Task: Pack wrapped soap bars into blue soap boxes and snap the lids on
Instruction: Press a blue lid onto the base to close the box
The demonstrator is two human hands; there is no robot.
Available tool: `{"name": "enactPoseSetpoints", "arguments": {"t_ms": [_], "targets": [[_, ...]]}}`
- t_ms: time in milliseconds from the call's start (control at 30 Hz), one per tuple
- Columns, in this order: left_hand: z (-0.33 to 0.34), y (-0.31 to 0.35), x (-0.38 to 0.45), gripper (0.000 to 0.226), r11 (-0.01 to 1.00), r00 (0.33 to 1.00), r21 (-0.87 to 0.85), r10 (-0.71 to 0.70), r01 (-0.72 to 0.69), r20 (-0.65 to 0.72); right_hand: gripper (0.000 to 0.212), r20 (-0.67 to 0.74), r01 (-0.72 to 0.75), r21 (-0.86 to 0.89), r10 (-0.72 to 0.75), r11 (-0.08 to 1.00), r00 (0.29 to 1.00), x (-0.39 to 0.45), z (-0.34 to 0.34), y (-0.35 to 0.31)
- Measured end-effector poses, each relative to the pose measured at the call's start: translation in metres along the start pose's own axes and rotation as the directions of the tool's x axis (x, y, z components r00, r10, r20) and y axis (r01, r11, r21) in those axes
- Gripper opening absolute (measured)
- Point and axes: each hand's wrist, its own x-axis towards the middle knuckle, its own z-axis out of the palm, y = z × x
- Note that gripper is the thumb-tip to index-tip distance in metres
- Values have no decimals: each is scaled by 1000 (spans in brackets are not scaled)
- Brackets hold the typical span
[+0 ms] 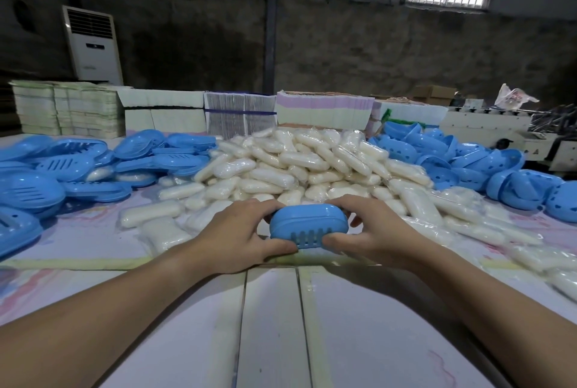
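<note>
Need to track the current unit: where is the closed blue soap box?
Head view, centre: the closed blue soap box is gripped between left hand and right hand, just before the soap pile.

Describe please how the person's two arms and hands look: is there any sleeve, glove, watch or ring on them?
Both forearms are bare up to the lower edge of the picture; no sleeve shows. The left hand and the right hand have no gloves. No watch, bracelet or ring shows on the wrists or on the fingers in view. Some fingertips are hidden behind the blue oval plastic soap box.
</note>
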Motion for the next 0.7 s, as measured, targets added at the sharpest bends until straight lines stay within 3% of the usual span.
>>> {"name": "enactPoseSetpoints", "arguments": {"t_ms": [167,300,367,533,700], "targets": [[-2,3,0,58,998,998,-24,-59,59,-9,46,47,17,21,-18,1000,999,0,1,1],[-2,7,-2,59,999,998,27,-45,46,-45,64,133,-35,21,32,999,991,0,5,3],[-1,9,-3,56,999,997,18,-42,44,-69,63,154,-28,10,26,1000,988,-1,8,1],[-1,8,-4,51,999,995,-32,-37,34,-95,42,113,-1,-2,2,1000,994,-1,5,-1],[5,6,-3,36,990,998,-136,-43,36,-51,43,36,37,-126,-33,991,999,0,1,0]]}}
